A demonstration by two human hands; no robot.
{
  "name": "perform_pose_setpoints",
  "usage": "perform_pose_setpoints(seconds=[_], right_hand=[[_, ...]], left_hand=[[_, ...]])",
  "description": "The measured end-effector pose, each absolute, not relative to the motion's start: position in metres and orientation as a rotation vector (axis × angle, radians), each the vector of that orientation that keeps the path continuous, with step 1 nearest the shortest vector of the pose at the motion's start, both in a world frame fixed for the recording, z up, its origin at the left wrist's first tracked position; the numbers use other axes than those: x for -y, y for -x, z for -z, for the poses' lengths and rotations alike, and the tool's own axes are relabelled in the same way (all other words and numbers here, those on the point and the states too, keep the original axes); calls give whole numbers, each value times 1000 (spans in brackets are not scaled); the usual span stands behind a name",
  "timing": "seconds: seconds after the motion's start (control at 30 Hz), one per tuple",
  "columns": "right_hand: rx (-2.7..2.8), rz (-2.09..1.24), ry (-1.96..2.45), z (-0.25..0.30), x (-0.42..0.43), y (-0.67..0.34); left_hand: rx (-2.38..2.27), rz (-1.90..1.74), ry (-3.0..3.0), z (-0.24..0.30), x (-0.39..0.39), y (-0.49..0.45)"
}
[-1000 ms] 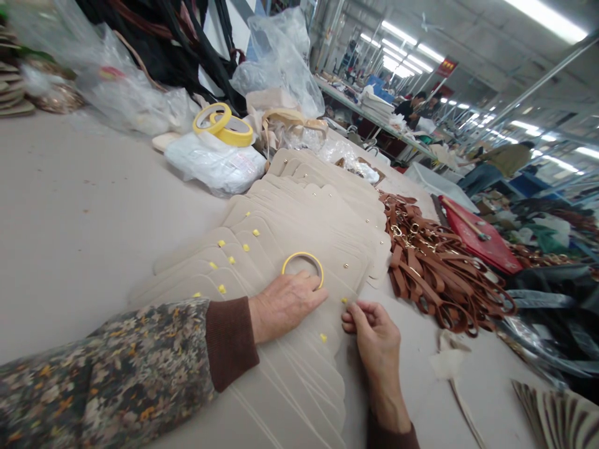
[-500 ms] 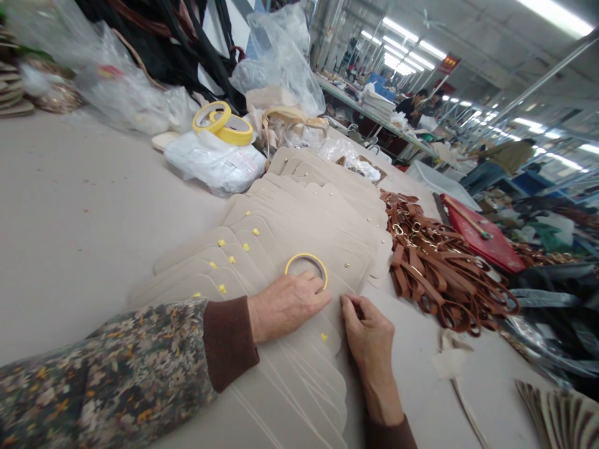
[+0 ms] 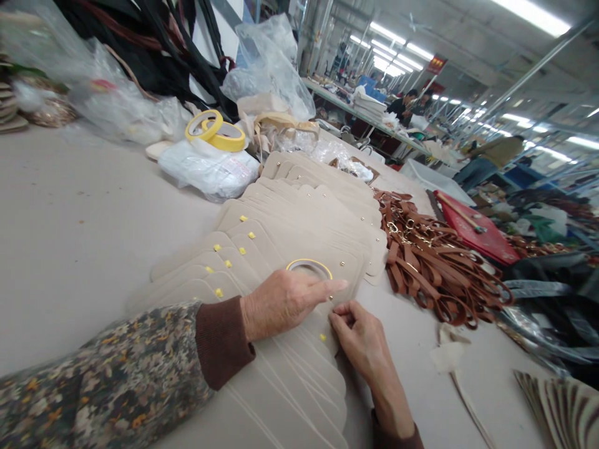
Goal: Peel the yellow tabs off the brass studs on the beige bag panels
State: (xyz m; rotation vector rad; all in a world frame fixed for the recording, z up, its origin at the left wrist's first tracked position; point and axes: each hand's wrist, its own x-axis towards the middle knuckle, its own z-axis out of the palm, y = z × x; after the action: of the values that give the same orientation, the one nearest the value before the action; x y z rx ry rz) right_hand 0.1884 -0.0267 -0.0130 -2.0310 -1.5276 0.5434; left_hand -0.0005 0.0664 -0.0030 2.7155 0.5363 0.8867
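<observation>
My left hand [image 3: 290, 299] is closed round a roll of yellow tape [image 3: 309, 264], its index finger stretched to the right over the stack. Thumb and fingers of my right hand [image 3: 358, 330] pinch together at the right edge of a beige panel [image 3: 304, 218]; what lies between the fingertips, if anything, is hidden. The panels overlap in a fanned stack beneath both hands. Small gold studs [image 3: 342, 264] and bits of yellow tape [image 3: 219, 292] show on several of them. Another yellow piece [image 3: 322, 337] sits just below my hands.
Two more yellow tape rolls [image 3: 224, 137] rest on a white plastic-wrapped bundle [image 3: 208, 169]. Brown straps with gold clasps [image 3: 425, 268] are heaped at the right, beside a red board [image 3: 477, 227]. Folded beige pieces [image 3: 561, 411] stand at the lower right. Other people [image 3: 496, 156] are in the background.
My left index finger has stretched out to the right, and the tape roll has tilted flatter. My right hand has shifted slightly left, still pinching at the panel's edge. The view has turned a little.
</observation>
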Motion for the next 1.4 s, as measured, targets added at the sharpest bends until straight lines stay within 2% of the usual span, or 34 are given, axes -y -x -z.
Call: perform_pose_setpoints(seconds=[0.13, 0.3, 0.47, 0.73, 0.87, 1.07, 1.3, 1.4], right_hand=[[1458, -342, 1709, 12, 30, -184], [1690, -140, 1463, 7, 26, -172], [1748, 12, 1431, 12, 22, -161], [1683, 235, 1418, 17, 19, -157], [1535, 35, 1519, 12, 21, -152], [1039, -686, 1623, 5, 18, -142], [792, -771, 1618, 10, 13, -162], [756, -785, 1655, 17, 13, -177]], left_hand=[[-511, -931, -2714, 7, -64, -1], [-483, -904, -2761, 8, -61, -2], [-469, -928, -2734, 8, -59, -2], [-506, -755, -2600, 11, -62, -6], [-502, -826, -2642, 9, -63, -6], [-484, -1023, -2633, 10, -63, -8], [-509, -1080, -2674, 3, -56, -7], [-654, -944, -2751, 4, -60, -7]])
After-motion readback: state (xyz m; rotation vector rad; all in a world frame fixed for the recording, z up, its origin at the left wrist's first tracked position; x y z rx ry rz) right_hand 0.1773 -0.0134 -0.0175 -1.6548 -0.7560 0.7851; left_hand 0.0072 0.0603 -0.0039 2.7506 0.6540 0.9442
